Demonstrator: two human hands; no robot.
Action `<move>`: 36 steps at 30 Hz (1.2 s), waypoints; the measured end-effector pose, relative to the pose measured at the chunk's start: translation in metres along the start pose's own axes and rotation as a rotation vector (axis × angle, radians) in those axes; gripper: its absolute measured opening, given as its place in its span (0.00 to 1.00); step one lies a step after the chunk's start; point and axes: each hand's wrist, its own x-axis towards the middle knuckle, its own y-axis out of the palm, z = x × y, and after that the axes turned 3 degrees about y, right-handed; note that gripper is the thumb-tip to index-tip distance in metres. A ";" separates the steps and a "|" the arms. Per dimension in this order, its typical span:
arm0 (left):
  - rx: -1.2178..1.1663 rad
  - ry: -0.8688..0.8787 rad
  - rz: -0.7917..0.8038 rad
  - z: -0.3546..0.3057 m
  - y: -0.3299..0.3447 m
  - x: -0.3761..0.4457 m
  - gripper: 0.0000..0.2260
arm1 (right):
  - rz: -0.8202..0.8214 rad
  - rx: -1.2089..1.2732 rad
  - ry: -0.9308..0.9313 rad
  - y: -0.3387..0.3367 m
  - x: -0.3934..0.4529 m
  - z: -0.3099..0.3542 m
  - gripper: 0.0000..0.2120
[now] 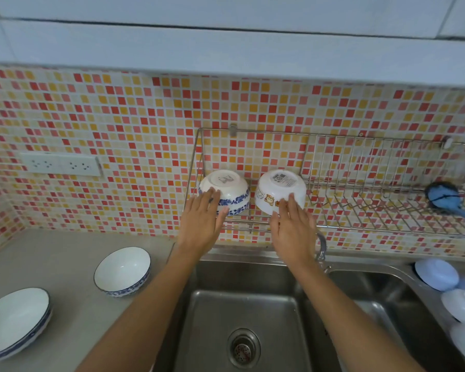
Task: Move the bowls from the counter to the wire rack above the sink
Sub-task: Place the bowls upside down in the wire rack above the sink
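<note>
Both hands lie flat and open, so neither grip is closed on anything: my left hand (202,214) rests its fingertips on the near side of the blue-patterned bowl (227,193), and my right hand (291,224) does the same on the cartoon-printed bowl (279,193). The two bowls sit upside down, side by side with a narrow gap between them, at the left end of the wire rack (360,208) on the tiled wall, above the sink (242,312).

Two bowls look placed, but the job is not finished. A blue-rimmed bowl (122,271) stands upright on the table (73,312) to the left of the sink, and near the left edge sits a stack of shallow blue-rimmed dishes (14,322).

What worries me is the seating. Each bowl's rim seems to rest close to the front bar of the rack, and the cartoon one looks tilted toward me. If I lift my palms away before the rims settle, or drag a fingertip on the way off, a bowl could rock forward and drop into the steel basin below. Nudging them together could also knock one against the other. I would ease the pressure off slowly, one hand at a time.

Further right, a blue scrubber (443,196) lies on the rack, and pale lids or dishes (438,273) crowd the far right side of the sink.
</note>
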 end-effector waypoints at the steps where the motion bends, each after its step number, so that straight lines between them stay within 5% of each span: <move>1: -0.003 0.000 -0.008 0.000 0.002 -0.007 0.28 | -0.057 0.025 -0.008 0.004 -0.010 0.003 0.27; 10: -0.025 0.064 -0.009 0.033 0.010 -0.083 0.26 | 0.056 0.288 -0.100 0.046 -0.081 0.070 0.34; 13: -0.067 -0.102 0.050 0.067 0.003 -0.120 0.28 | 0.199 0.296 -0.267 0.069 -0.106 0.113 0.30; 18: -0.074 -0.435 0.142 0.175 -0.016 -0.199 0.35 | 0.519 0.449 -0.247 0.097 -0.138 0.210 0.31; 21: -0.051 -0.614 0.124 0.243 -0.035 -0.245 0.30 | 0.642 0.480 -0.255 0.110 -0.156 0.276 0.32; 29: -0.245 -0.946 0.085 0.365 -0.048 -0.322 0.28 | 0.907 0.583 -0.092 0.146 -0.191 0.413 0.34; 36: -0.407 -1.080 0.204 0.411 -0.033 -0.337 0.26 | 0.972 0.593 0.132 0.181 -0.205 0.471 0.32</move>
